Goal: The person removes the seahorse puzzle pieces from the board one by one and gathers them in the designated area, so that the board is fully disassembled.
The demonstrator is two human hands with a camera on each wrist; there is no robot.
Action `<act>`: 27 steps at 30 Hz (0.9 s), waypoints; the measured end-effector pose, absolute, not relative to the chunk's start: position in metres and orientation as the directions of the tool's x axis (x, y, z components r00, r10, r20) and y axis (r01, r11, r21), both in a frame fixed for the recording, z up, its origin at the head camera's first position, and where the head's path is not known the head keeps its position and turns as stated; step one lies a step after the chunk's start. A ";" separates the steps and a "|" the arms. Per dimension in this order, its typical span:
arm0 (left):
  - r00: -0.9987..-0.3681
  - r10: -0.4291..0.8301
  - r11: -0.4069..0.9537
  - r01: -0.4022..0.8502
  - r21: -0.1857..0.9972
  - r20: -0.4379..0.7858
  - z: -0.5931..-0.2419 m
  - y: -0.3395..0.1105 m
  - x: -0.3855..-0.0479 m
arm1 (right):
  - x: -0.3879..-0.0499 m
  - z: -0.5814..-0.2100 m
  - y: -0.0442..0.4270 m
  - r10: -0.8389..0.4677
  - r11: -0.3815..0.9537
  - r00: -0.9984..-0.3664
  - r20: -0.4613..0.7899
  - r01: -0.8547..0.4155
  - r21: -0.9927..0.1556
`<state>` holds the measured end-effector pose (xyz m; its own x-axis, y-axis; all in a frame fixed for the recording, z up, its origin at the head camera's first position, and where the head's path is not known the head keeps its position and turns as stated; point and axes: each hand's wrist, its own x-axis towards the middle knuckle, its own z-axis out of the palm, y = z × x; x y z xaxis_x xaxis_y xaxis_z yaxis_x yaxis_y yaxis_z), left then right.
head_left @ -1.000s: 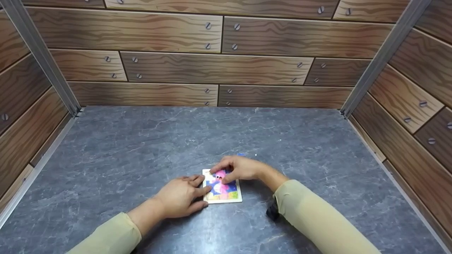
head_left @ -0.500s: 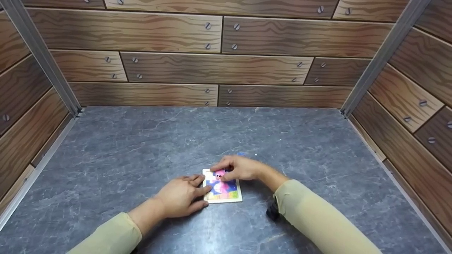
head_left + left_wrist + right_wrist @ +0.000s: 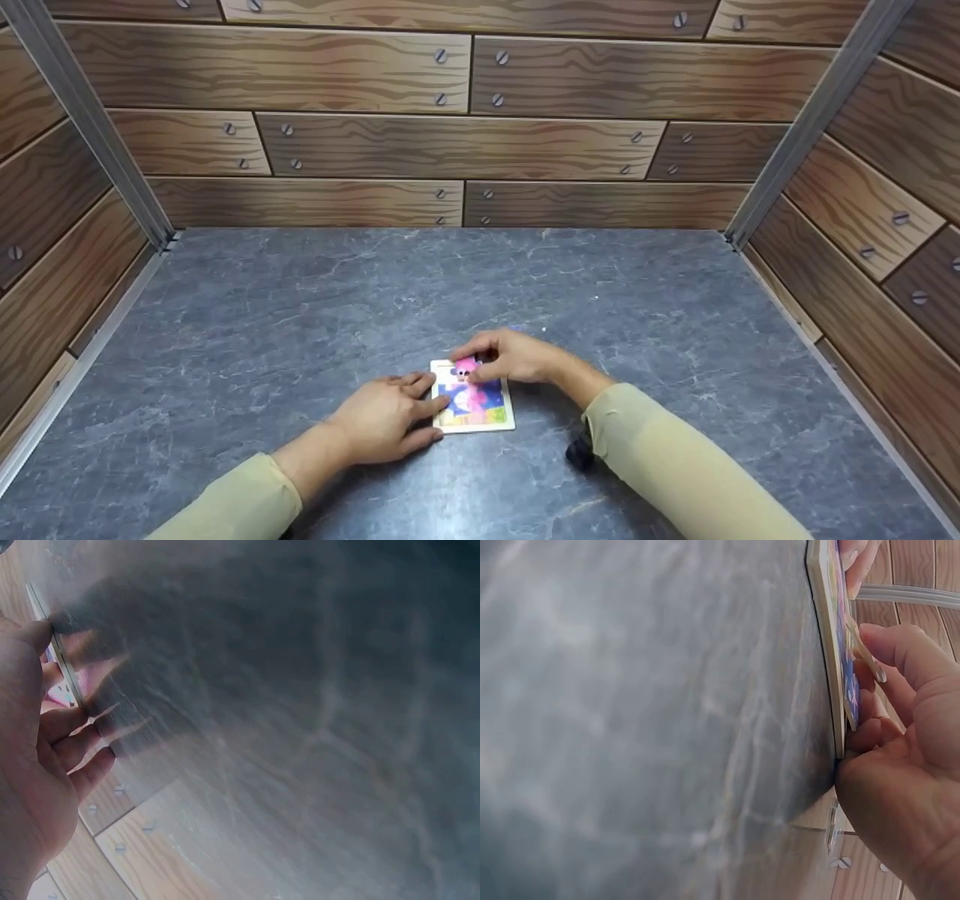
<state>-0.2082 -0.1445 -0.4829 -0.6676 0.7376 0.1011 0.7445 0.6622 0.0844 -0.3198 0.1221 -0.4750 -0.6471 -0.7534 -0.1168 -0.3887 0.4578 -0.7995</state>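
Observation:
A small jigsaw puzzle in a pale-framed board [image 3: 511,420] lies flat on the grey table, showing a pink figure on blue. My left hand [image 3: 382,420] rests at the board's left edge, its fingers spread and touching the frame and the picture. Over the board's upper part, my right hand [image 3: 517,356] pinches a pink puzzle piece [image 3: 465,367] with eyes on it between thumb and fingers. In the right wrist view this puzzle piece [image 3: 867,652] is tilted off the board. A blue piece [image 3: 851,701] sits close beneath my fingers there, partly hidden.
A bit of blue [image 3: 516,328] shows just behind my right hand, mostly hidden. The marbled grey table [image 3: 337,300] spreads around the board. Wood-patterned walls [image 3: 375,142] with metal corner posts [image 3: 806,124] enclose it at the back and sides.
The pink piece has shifted and turned slightly in my right fingers, toward the board's upper edge. My left hand stays where it was.

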 end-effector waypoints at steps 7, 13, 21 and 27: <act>-0.676 0.732 0.668 0.737 0.105 0.086 -0.484 -0.145 -0.208 | -0.319 -0.476 0.120 -0.727 0.472 -0.675 -0.123 -0.361 -0.804; -0.677 0.731 0.670 0.736 0.101 0.086 -0.484 -0.144 -0.209 | -0.318 -0.474 0.119 -0.740 0.478 -0.665 -0.101 -0.415 -0.774; -0.676 0.733 0.669 0.737 0.095 0.079 -0.484 -0.144 -0.209 | -0.314 -0.471 0.117 -0.746 0.479 -0.662 -0.072 -0.457 -0.750; -0.666 0.739 0.661 0.746 0.080 0.102 -0.484 -0.144 -0.209 | -0.312 -0.469 0.117 -0.715 0.483 -0.699 -0.023 -0.470 -0.739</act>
<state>-0.2088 -0.1439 -0.4836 -0.6655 0.7393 0.1024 0.7463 0.6607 0.0801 -0.3121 0.1170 -0.4694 -0.6987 -0.7150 -0.0228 -0.4703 0.4831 -0.7385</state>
